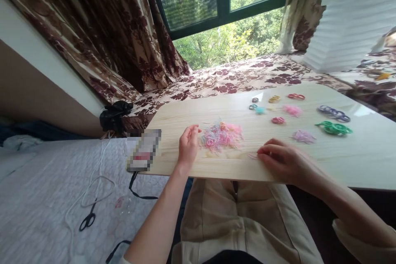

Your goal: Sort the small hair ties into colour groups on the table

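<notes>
A loose pile of small pink, lilac and pale blue bands (221, 136) lies on the light wooden board (173, 115). My left hand (188, 144) rests at the pile's left edge, its fingers curled together; whether anything is between them is too small to tell. Right of the pile, my right hand (281, 159) pinches a small pink band (253, 156) at the board's surface. Beyond that hand lie a lilac heap (303, 136), a pink heap (292, 110), a small turquoise heap (260, 110) and dark pink rings (277, 120).
Green rings (335, 128), purple rings (334, 113), red rings (296, 96) and yellow rings (274, 99) sit toward the board's right and back. A blurred-out flat object (144, 150) lies at its left edge. Black scissors (87, 221) and a white cord are on the bed.
</notes>
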A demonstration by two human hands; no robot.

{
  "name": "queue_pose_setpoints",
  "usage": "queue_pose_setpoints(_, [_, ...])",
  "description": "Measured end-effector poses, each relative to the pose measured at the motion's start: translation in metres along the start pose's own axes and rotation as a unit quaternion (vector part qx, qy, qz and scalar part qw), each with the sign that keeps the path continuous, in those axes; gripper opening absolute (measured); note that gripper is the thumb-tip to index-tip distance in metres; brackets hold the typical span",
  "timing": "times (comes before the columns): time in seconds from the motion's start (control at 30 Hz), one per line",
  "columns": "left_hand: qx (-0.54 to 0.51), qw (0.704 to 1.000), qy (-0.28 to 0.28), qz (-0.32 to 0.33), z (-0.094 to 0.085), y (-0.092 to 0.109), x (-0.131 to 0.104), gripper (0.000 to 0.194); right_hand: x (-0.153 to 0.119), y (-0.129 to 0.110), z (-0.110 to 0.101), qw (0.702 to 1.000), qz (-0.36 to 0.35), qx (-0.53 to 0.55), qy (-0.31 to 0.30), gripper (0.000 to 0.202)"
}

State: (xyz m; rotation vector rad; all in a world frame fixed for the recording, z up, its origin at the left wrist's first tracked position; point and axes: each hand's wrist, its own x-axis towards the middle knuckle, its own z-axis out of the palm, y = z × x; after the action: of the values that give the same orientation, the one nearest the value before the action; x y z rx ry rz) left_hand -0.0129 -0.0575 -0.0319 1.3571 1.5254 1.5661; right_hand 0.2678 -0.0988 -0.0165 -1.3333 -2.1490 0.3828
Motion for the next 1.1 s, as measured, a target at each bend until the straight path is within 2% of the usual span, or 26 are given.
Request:
queue_pose_setpoints(0.23, [0.009,1.0,-0.009,-0.01,-0.004,-0.004,-0.006,0.033,-0.003,0.006,0.003,0.999,-0.031,0.024,-0.029,0.029])
queue_pose_setpoints(0.47, [0.043,0.999,-0.014,-0.025,-0.004,0.001,-0.011,0.031,-0.008,0.009,0.004,0.998,-0.067,0.021,0.007,0.023])
queue_pose_setpoints(0.57, [0.051,0.998,-0.005,-0.025,-0.004,0.004,-0.012,0.03,-0.012,0.01,0.0,0.996,-0.094,0.01,-0.001,0.023])
queue_pose_setpoints(0.63, [0.05,0.998,-0.002,-0.024,-0.004,0.004,-0.012,0.029,-0.017,0.011,-0.003,0.992,-0.122,-0.004,-0.007,0.034])
queue_pose_setpoints(0.77, [0.043,0.999,-0.015,-0.026,-0.003,0.004,-0.01,0.03,-0.029,0.013,-0.003,0.982,-0.183,-0.05,-0.002,0.066])
queue_pose_setpoints(0.87, [0.076,0.995,-0.053,-0.028,-0.004,0.007,-0.007,0.034,-0.035,0.011,-0.002,0.972,-0.204,-0.113,-0.005,0.074])
queue_pose_setpoints(0.93, [0.138,0.984,-0.11,0.0,-0.008,0.014,-0.01,0.038,-0.036,0.009,-0.004,0.965,-0.21,-0.155,-0.004,0.072])
queue_pose_setpoints(1.03, [0.271,0.932,-0.229,0.076,-0.02,0.027,-0.023,0.059,-0.038,0.008,-0.004,0.953,-0.221,-0.206,0.009,0.073])
queue_pose_setpoints(1.1, [0.352,0.885,-0.292,0.085,-0.031,0.035,-0.037,0.08,-0.039,0.009,-0.001,0.945,-0.227,-0.235,0.023,0.076])
